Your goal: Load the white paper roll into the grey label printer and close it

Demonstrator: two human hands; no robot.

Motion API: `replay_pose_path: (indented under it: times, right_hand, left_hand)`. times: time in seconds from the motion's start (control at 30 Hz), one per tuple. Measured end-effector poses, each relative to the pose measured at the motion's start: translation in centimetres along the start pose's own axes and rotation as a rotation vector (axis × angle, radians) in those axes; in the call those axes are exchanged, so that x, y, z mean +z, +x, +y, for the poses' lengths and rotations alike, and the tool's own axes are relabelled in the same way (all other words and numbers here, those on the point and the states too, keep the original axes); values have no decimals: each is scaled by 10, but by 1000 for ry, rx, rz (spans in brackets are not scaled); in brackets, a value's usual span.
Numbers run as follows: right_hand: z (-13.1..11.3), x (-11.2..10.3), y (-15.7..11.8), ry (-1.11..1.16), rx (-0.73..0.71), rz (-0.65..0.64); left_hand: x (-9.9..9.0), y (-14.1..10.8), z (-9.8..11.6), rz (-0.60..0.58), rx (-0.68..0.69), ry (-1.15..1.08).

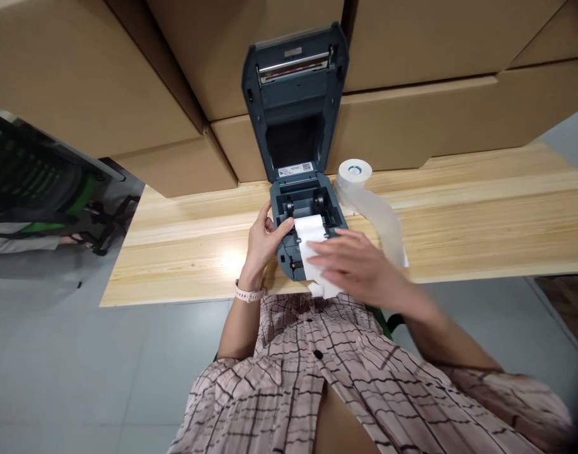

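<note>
A dark grey label printer (285,257) sits at the table's front edge with its lid (302,101) raised upright. Inside it lies a white paper strip (309,230), running forward over the printer's front, its torn end hanging near my lap. My left hand (262,244) grips the printer's left side, thumb over the inner rim and fingers outside. Over the strip and the printer's right edge, my right hand (359,265) is blurred, its fingers stretched out; whether they touch the paper I cannot tell.
A white label roll (355,171) stands right of the printer, its loose tail (387,227) curling forward across the wooden table (184,246). Large cardboard boxes (411,120) line the back. A dark chair (38,170) stands on the floor at left, with a person's foot near it.
</note>
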State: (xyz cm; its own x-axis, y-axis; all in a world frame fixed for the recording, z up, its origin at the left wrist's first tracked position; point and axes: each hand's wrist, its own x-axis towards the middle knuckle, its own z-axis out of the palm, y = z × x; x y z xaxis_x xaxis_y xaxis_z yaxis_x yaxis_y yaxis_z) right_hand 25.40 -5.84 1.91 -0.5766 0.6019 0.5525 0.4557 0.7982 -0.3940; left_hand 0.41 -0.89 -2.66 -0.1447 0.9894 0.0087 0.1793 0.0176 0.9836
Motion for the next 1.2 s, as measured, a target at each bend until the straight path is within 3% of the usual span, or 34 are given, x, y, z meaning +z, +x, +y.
replay_pose_path:
  times: [0.07, 0.13, 0.17, 0.2, 0.27, 0.37, 0.47, 0.6, 0.73, 0.83, 0.9, 1.1, 1.2]
  right_hand:
    - [23, -26, 29, 130, 60, 162]
    - [53, -47, 74, 119, 125, 402]
    - [70, -53, 100, 191, 147, 438]
    - [87, -57, 127, 282, 186, 452]
    - [114, -59, 174, 471, 348, 330]
    - [128, -53, 206, 599, 419, 239]
    - [109, -45, 175, 607, 301, 304]
    - [59, -26, 85, 483, 188, 209]
    - [28, 2, 22, 267, 174, 92]
    - [26, 18, 7, 212, 234, 114]
    - [29, 24, 5, 217, 280, 138]
    - [29, 33, 2, 344, 384, 190]
    - [28, 39, -1, 425, 412, 229]
  left_hand:
    - [0, -9, 3, 9, 15, 28]
    - [1, -22, 6, 21, 15, 29]
    - [1, -29, 7, 23, 9, 23]
    - [1, -36, 8, 19, 1, 18]
    - [-3, -48, 7, -1, -22, 16]
    - [-15, -62, 4, -3, -85, 7]
    - [-29, -66, 4, 110, -68, -16]
    - [-29, -61, 12, 291, 255, -4]
    - [-6, -57, 17, 203, 567, 117]
    - [9, -61, 11, 100, 735, 249]
    - [14, -63, 5, 75, 778, 307]
    - [20, -57, -5, 173, 826, 356]
    - [21, -58, -6, 163, 873, 338]
